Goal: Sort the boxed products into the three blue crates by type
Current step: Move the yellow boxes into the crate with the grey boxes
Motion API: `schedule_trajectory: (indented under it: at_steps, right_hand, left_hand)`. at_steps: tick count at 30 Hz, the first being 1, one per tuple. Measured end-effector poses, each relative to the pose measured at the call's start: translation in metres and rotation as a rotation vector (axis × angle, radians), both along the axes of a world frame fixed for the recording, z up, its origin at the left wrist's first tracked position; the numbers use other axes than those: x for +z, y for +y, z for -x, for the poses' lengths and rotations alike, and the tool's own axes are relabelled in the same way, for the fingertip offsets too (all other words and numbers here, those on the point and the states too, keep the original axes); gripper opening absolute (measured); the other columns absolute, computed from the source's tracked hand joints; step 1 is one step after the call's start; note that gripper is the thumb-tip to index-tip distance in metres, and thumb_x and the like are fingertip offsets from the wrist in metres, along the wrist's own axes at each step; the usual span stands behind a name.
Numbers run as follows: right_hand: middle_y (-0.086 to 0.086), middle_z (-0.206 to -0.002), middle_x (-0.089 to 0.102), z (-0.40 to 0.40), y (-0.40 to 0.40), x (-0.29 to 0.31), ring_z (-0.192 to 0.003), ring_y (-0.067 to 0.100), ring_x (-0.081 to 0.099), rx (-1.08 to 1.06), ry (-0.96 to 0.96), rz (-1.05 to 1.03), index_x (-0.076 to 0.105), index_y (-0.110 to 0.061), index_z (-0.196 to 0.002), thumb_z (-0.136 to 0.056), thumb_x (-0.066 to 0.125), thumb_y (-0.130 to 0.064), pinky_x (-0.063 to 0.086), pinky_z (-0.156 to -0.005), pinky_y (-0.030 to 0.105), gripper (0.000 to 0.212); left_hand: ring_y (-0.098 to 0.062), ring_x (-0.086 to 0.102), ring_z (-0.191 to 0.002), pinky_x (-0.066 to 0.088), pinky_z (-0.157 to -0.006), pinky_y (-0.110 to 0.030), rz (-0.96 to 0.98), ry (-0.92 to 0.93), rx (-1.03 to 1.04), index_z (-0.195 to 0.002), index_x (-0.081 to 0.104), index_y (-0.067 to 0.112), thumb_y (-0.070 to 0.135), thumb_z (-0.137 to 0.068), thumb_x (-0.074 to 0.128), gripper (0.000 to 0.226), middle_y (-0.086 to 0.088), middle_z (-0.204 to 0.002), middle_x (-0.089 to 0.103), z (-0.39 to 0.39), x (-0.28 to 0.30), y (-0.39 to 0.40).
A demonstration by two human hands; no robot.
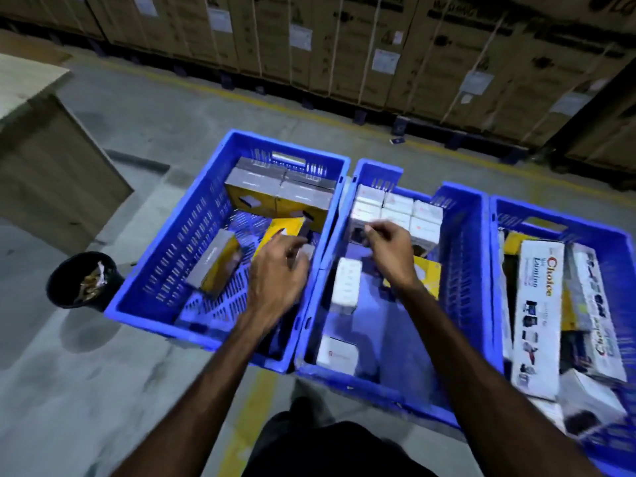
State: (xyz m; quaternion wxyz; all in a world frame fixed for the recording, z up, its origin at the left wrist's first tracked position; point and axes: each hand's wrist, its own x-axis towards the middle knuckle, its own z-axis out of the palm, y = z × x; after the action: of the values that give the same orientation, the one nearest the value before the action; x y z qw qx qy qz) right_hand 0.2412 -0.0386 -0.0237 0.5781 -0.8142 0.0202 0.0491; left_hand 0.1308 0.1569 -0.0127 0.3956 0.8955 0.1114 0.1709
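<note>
Three blue crates stand side by side on the floor point(103, 390). The left crate point(165, 256) holds yellow boxes point(275, 201) stacked at its far end, one more yellow box point(220, 266) tilted on the crate's bottom, and another point(278, 232) near the right wall. The middle crate point(461, 270) holds white boxes point(395, 211) packed at its far end, a loose white box point(346, 284) in the centre, one point(335, 352) at the near left corner, and a yellow box point(428, 273) lying beyond the right forearm. The right crate point(550, 222) holds long white boxes point(537, 311) printed with "Choice", with some yellow showing between them.

The left hand point(275, 280) reaches into the left crate at its right wall, its grip curled around a small grey-yellow box point(304, 251), blurred by motion. The right hand point(392, 249) is over the middle crate just beside the white stack, fingers curled in; whether its grip has hold of anything cannot be told.

A black bin point(82, 280) sits left of the crates, and stacked cartons point(344, 46) line the far side.
</note>
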Motion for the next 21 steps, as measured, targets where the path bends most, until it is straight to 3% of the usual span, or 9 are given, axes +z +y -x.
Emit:
schedule_trajectory:
  at_steps: [2,4,8,10,14,18,21]
  right_hand:
    - [0.011,-0.069,0.059,0.018,-0.037,-0.028,-0.056,0.022,0.054,-0.164,0.188,-0.05,0.065,-0.013,-0.083,-0.099,0.057,-0.008,0.045,-0.053,0.036,0.018]
    - [0.015,-0.072,0.056,0.036,-0.066,-0.059,-0.053,0.021,0.052,-0.304,0.376,-0.066,0.066,-0.015,-0.086,-0.094,0.055,-0.006,0.042,-0.049,0.028,0.016]
    - [0.01,-0.071,0.052,0.059,-0.094,-0.099,-0.069,0.024,0.053,-0.363,0.462,0.037,0.058,-0.024,-0.071,-0.082,0.06,-0.01,0.038,-0.055,0.032,0.017]
    - [0.007,-0.084,0.057,0.056,-0.104,-0.104,-0.08,0.024,0.055,-0.287,0.398,0.246,0.061,-0.022,-0.091,-0.082,0.063,-0.012,0.04,-0.065,0.031,0.014]
    - [0.017,-0.12,0.06,0.02,-0.12,-0.099,-0.102,0.034,0.063,0.111,0.282,0.631,0.057,-0.016,-0.138,-0.077,0.066,-0.019,0.046,-0.077,0.037,0.062]
    - [0.026,-0.141,0.047,-0.031,-0.127,-0.085,-0.129,0.043,0.053,0.214,0.342,0.885,0.05,0.001,-0.132,-0.08,0.078,-0.018,0.051,-0.096,0.046,0.063]
    - [0.029,-0.147,0.045,-0.058,-0.131,-0.085,-0.136,0.043,0.047,0.29,0.426,1.005,0.051,0.004,-0.135,-0.08,0.085,-0.022,0.051,-0.098,0.045,0.069]
  left_hand:
    - [-0.026,0.065,-0.094,0.054,-0.085,-0.038,-0.062,-0.041,-0.131,-0.107,0.075,0.014,0.019,-0.092,0.067,0.018,-0.004,-0.102,0.073,-0.002,-0.012,-0.031]
    - [-0.029,0.064,-0.098,0.051,-0.09,-0.044,-0.169,-0.05,-0.249,-0.108,0.074,0.015,0.02,-0.092,0.069,0.017,-0.002,-0.104,0.072,-0.008,-0.026,-0.052]
    - [-0.03,0.061,-0.101,0.047,-0.085,-0.048,-0.383,-0.022,-0.338,-0.109,0.073,0.018,0.025,-0.09,0.07,0.02,0.002,-0.106,0.07,-0.016,-0.041,-0.062]
    - [-0.028,0.059,-0.104,0.045,-0.086,-0.046,-0.404,-0.016,-0.329,-0.11,0.073,0.018,0.025,-0.09,0.072,0.021,0.002,-0.109,0.069,-0.019,-0.042,-0.061]
    - [-0.027,0.058,-0.104,0.044,-0.085,-0.044,-0.444,-0.012,-0.295,-0.108,0.074,0.015,0.023,-0.088,0.075,0.021,0.0,-0.108,0.07,-0.018,-0.043,-0.063]
    - [-0.027,0.056,-0.104,0.043,-0.085,-0.044,-0.489,0.016,-0.264,-0.104,0.073,0.013,0.023,-0.089,0.072,0.019,-0.002,-0.106,0.07,-0.019,-0.043,-0.066]
    - [-0.027,0.056,-0.103,0.043,-0.084,-0.044,-0.515,0.022,-0.251,-0.101,0.072,0.012,0.022,-0.088,0.072,0.017,-0.002,-0.105,0.069,-0.02,-0.043,-0.068]
